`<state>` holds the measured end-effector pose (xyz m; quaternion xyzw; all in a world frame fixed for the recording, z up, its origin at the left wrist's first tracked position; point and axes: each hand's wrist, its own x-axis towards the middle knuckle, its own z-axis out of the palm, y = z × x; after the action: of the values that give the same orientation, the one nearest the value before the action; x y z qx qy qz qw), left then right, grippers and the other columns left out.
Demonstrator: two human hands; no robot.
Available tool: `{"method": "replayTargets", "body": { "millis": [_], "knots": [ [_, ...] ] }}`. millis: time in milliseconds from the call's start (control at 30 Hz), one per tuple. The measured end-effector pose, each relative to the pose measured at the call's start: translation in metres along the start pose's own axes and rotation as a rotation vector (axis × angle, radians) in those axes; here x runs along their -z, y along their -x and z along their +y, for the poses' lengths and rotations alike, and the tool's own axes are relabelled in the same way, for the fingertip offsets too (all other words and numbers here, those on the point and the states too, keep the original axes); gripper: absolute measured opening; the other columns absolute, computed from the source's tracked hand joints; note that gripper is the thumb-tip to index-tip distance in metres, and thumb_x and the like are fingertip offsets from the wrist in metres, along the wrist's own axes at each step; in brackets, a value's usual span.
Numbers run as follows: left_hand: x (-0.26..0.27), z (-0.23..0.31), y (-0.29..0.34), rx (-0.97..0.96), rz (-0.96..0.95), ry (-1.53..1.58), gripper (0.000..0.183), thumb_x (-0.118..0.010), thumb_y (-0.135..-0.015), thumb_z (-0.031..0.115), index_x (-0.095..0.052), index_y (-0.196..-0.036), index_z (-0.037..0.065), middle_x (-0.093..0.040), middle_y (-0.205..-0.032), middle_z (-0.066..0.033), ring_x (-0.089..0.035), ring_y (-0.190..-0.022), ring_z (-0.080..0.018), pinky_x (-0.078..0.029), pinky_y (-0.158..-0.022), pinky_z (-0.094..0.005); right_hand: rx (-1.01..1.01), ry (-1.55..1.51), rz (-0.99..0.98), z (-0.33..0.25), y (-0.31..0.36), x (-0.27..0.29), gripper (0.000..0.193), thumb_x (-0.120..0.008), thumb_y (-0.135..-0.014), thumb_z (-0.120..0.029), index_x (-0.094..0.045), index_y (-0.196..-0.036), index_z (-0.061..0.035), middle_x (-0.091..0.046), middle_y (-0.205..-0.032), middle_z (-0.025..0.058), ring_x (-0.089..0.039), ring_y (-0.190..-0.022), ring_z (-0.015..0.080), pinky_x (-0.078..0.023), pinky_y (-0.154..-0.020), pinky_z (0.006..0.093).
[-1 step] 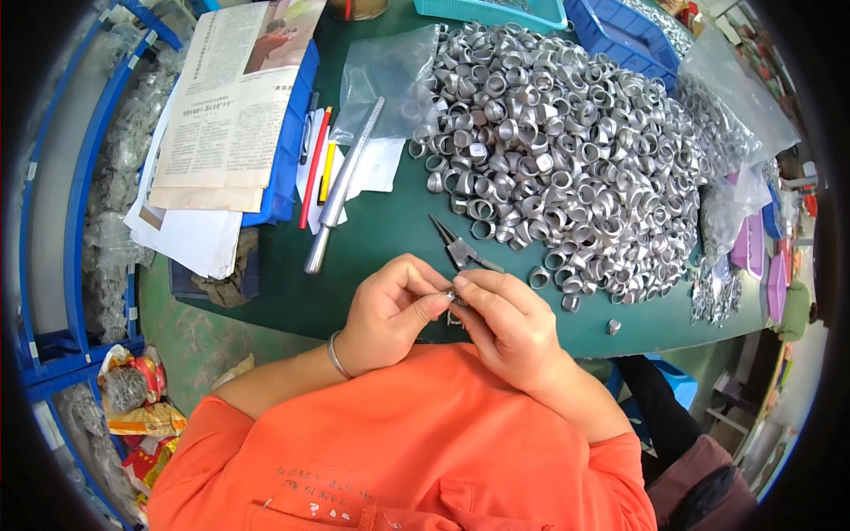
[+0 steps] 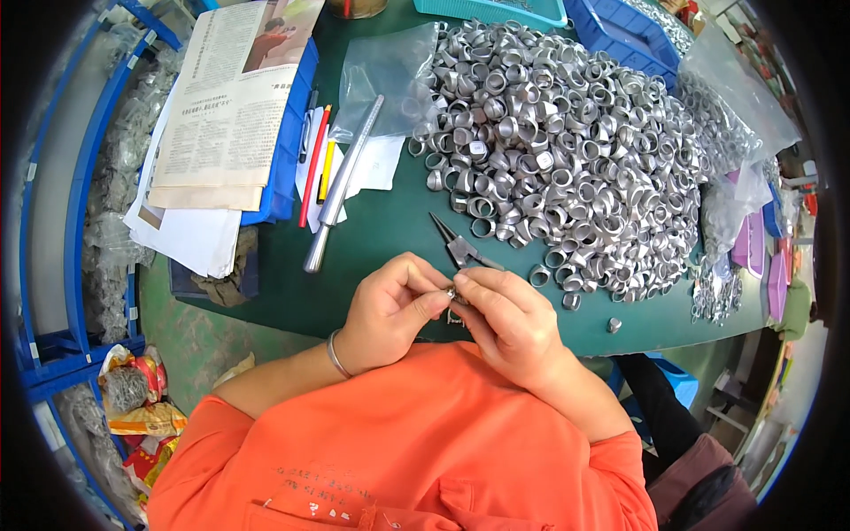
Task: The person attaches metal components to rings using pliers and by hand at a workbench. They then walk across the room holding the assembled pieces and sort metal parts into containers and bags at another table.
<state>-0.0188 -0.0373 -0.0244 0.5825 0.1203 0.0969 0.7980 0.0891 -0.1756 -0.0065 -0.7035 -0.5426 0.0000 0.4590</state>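
Note:
My left hand [image 2: 397,305] and my right hand [image 2: 506,314] meet in front of my chest, at the table's near edge. Their fingertips pinch a small silvery metal ring [image 2: 452,295] between them; most of it is hidden by the fingers. Another small metal piece [image 2: 454,317] shows just below the fingers, too covered to make out. Just beyond my hands lie pliers [image 2: 460,250] with dark pointed jaws. A large heap of grey metal rings [image 2: 567,159] spreads over the table to the far right. One ring [image 2: 614,326] sits apart near the front edge.
Left of the heap lie a tapered metal ring mandrel [image 2: 345,181], a red pencil [image 2: 315,168] and a yellow pen [image 2: 328,173]. Newspaper [image 2: 217,115] covers a blue bin [image 2: 285,181]. A clear plastic bag [image 2: 385,71] and a blue basket [image 2: 620,40] stand farther back. Blue shelving [image 2: 75,195] rises at left.

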Motion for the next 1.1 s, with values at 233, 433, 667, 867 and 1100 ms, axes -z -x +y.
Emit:
{"method": "replayTargets", "body": {
  "millis": [233,433,667,867,1100],
  "knots": [
    [0.003,0.004,-0.016,0.052,-0.014,0.161,0.011,-0.057,-0.087,0.003,-0.048,-0.08,0.0,-0.053,-0.099,-0.0083,-0.054,-0.078,-0.0093,-0.048,-0.071,-0.0232,-0.103,-0.033,-0.058,0.007,-0.009,0.006,0.044,-0.074,-0.065,-0.005,-0.056,-0.105,-0.0007,-0.058,-0.089,0.0127,-0.059,-0.077,0.0278,-0.05,-0.063,0.0336],
    [-0.005,0.004,-0.018,-0.002,0.077,0.097,0.01,-0.058,-0.086,0.002,-0.05,-0.084,-0.002,-0.056,-0.097,-0.0091,-0.055,-0.079,-0.0096,-0.049,-0.071,-0.0239,-0.187,-0.029,0.009,0.004,-0.006,-0.005,0.032,-0.073,-0.067,-0.006,-0.06,-0.096,-0.0013,-0.058,-0.08,0.0095,-0.058,-0.063,0.0243,-0.049,-0.053,0.0312],
    [-0.001,0.003,-0.016,0.225,0.112,0.077,0.009,-0.054,-0.089,0.005,-0.047,-0.083,0.002,-0.056,-0.092,-0.0096,-0.054,-0.077,-0.0121,-0.046,-0.069,-0.0257,0.014,0.15,-0.078,0.01,-0.006,0.001,0.033,-0.07,-0.066,-0.004,-0.059,-0.096,0.0026,-0.058,-0.082,0.0102,-0.058,-0.066,0.0242,-0.049,-0.056,0.031],
    [0.004,0.005,-0.018,0.399,0.08,0.441,0.01,-0.056,-0.089,0.009,-0.05,-0.084,0.002,-0.057,-0.079,-0.0053,-0.055,-0.066,-0.0111,-0.047,-0.061,-0.0236,0.201,0.214,-0.101,0.018,-0.005,0.003,0.036,-0.066,-0.068,-0.002,-0.057,-0.103,0.0039,-0.057,-0.086,0.0115,-0.058,-0.07,0.0244,-0.049,-0.06,0.0317],
    [0.005,0.003,-0.019,0.367,0.119,0.351,0.012,-0.056,-0.089,0.01,-0.049,-0.084,0.002,-0.056,-0.077,-0.0062,-0.054,-0.065,-0.0124,-0.047,-0.061,-0.0247,-0.075,-0.002,-0.054,0.01,-0.002,-0.005,0.031,-0.067,-0.071,0.003,-0.058,-0.101,0.0031,-0.059,-0.087,0.0141,-0.058,-0.069,0.027,-0.049,-0.058,0.0315]
  ]
}}
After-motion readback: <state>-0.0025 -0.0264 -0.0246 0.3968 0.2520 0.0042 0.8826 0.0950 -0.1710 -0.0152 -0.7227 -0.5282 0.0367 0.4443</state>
